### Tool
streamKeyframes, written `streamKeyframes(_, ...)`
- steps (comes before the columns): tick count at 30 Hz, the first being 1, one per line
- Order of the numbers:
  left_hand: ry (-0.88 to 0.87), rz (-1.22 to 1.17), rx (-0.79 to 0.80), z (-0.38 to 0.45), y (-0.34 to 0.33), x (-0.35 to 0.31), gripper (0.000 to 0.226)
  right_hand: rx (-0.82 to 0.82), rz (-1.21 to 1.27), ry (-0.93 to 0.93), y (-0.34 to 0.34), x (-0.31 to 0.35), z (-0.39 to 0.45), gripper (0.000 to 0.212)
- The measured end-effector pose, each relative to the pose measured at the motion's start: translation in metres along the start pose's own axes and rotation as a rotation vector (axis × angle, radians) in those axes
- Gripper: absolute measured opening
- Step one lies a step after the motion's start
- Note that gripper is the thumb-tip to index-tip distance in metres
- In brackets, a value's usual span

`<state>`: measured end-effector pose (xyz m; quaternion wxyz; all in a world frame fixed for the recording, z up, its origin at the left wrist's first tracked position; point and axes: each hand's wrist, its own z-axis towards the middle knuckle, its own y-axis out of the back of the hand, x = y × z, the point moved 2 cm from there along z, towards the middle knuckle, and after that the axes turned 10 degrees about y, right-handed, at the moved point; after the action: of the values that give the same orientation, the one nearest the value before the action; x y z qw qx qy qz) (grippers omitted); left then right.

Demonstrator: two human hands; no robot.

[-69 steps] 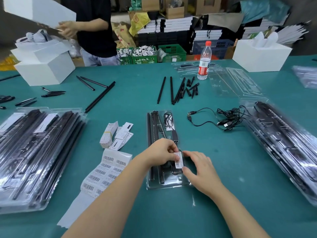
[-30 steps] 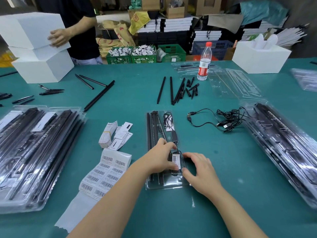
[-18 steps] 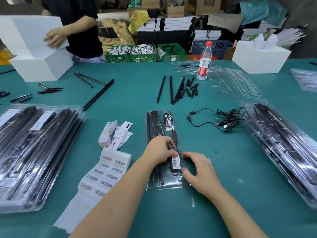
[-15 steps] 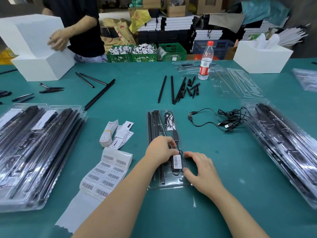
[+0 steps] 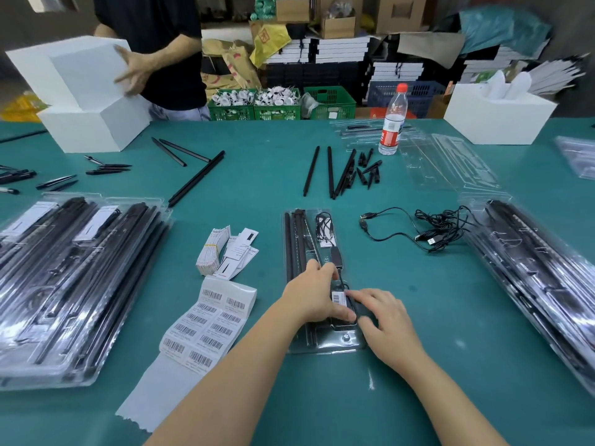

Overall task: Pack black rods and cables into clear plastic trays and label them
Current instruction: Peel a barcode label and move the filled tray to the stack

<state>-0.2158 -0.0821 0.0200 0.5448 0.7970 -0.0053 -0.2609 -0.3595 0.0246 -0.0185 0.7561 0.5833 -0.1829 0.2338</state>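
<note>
Fingers (image 5: 343,312) of both hands press flat on a barcode label (image 5: 338,298) on the clear tray (image 5: 322,346) at lower centre.

Left hand (image 5: 310,296) lies over the tray's black rods (image 5: 294,239), thumb along the label's near edge; right hand (image 5: 383,320) has its fingers nearly straight on the label and the dark part under it — neither hand grips anything. A coiled cable (image 5: 323,225) sits in the tray's upper part. Bare green surface (image 5: 418,381) lies open along the tray's near and right edges. Left of the tray lie a label sheet (image 5: 206,329) and small tags (image 5: 225,252); filled trays (image 5: 74,278) crowd the left frame edge, more (image 5: 541,275) the right. Loose rods (image 5: 328,172), loose cables (image 5: 428,230) and a water bottle (image 5: 392,123) lie above centre. At upper left another person (image 5: 154,43) handles white boxes (image 5: 83,98) — crates and cartons stack behind.
</note>
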Motion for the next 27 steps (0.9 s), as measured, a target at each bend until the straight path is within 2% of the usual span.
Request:
streamKeyframes(4, 0.028, -0.198, -0.109, 0.004, 0.006, 0.002, 0.028, -0.007, -0.013, 0.008, 0.000, 0.001, 0.001, 0.055)
streamKeyframes(6, 0.043, -0.254, -0.149, 0.004, 0.007, 0.003, 0.013, -0.008, -0.022, 0.007, -0.001, 0.000, 0.002, 0.054)
streamKeyframes(9, 0.117, -0.330, -0.281, 0.002, 0.011, 0.011, 0.022, -0.008, -0.015, 0.005, -0.001, -0.002, 0.001, 0.053)
streamKeyframes(12, 0.278, -0.222, -0.394, 0.000, 0.021, 0.029, 0.022, -0.007, -0.005, -0.011, -0.003, -0.003, 0.002, 0.053)
streamKeyframes(15, 0.349, -0.077, -0.313, 0.000, 0.025, 0.040, 0.022, -0.016, 0.006, -0.024, -0.003, -0.004, 0.001, 0.050)
streamKeyframes(17, 0.348, -0.078, -0.273, 0.002, 0.027, 0.041, 0.020, -0.021, 0.007, -0.020, -0.003, -0.003, 0.001, 0.048)
streamKeyframes(24, 0.441, -0.233, -0.237, 0.010, 0.036, 0.044, 0.018, -0.018, 0.016, -0.024, -0.004, -0.004, 0.003, 0.045)
streamKeyframes(27, 0.465, -0.425, -0.191, 0.012, 0.035, 0.042, 0.026, -0.030, 0.025, -0.030, -0.003, -0.003, 0.003, 0.040)
